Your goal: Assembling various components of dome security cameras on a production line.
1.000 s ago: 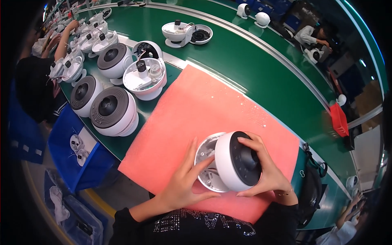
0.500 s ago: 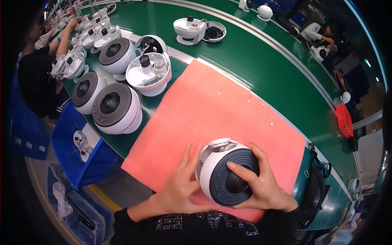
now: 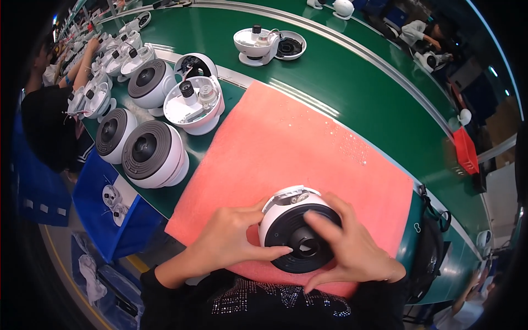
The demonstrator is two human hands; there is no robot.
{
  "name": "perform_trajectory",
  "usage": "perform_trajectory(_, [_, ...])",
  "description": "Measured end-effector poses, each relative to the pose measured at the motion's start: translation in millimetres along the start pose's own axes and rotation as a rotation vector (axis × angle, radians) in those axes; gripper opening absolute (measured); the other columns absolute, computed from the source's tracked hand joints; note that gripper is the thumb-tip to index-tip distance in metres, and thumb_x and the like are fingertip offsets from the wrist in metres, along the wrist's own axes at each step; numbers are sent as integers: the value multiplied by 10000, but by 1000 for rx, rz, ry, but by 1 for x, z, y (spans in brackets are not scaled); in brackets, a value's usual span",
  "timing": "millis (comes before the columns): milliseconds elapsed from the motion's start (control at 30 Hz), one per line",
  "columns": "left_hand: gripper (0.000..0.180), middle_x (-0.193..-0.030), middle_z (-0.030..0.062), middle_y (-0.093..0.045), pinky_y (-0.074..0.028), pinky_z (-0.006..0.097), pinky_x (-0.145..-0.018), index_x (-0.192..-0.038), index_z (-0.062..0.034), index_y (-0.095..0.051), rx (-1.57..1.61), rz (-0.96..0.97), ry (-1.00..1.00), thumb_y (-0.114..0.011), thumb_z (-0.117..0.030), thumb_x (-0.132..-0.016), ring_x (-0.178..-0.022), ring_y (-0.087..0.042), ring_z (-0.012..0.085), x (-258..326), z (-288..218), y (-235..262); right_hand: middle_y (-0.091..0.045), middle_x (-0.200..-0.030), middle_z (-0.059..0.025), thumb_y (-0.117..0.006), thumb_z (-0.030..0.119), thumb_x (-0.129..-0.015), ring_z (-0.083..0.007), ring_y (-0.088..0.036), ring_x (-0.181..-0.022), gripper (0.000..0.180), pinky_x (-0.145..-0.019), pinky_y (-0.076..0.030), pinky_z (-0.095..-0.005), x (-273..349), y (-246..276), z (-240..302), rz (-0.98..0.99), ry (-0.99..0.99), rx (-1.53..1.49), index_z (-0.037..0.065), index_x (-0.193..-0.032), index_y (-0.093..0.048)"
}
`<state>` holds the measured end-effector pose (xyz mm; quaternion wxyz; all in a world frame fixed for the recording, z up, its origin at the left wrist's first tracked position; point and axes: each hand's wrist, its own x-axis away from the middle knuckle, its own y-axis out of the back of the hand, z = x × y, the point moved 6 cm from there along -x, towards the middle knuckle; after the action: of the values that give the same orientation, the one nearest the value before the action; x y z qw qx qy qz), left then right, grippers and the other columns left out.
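A round white housing with a black ringed front sits before me at the pink mat's near part. A short black cylinder with a hole stands out from its middle. At its far edge a white curved piece juts up, with inner parts showing. My left hand grips the left side, thumb laid on the front and fingertips hidden behind. Curled about the right side is my right hand. One finger, slightly blurred, lies over the front; the thumb reaches below the near rim.
The pink mat covers the green bench. At left stand finished-looking white units and open ones. Another open unit rests on the green belt. A blue bin, a black bag and other people flank the bench.
My left hand has closed in on the housing, its thumb now on the front. The front's middle shows a holed cylinder where a dark dome showed before. My right fingers have shifted on it.
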<state>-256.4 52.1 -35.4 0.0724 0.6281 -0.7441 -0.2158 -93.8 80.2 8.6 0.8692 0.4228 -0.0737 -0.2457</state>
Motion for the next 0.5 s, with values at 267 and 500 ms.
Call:
perform_trajectory(267, [520,-766,159,-646,-511,297,-630,-1012,33,-613,17,47,8,-774,-299,-645,-705,-658,249,-4,-1,-1,-516,-943,-148,-660,368,-758,-286,-534,-857,420,-691,-430,-358,3,7,-50,-113,-267,-86,-4,-925,-563])
perform_trajectory(500, [560,-742,145,-648,-511,297,-609,-1045,25,-601,-138,56,73,-779,-313,-635,-661,-657,248,-4,-8,4,-492,-603,-122,-587,341,-809,-264,-512,-572,354,-536,-398,-349,-13,12,-57,-107,-253,-141,2,-711,-559])
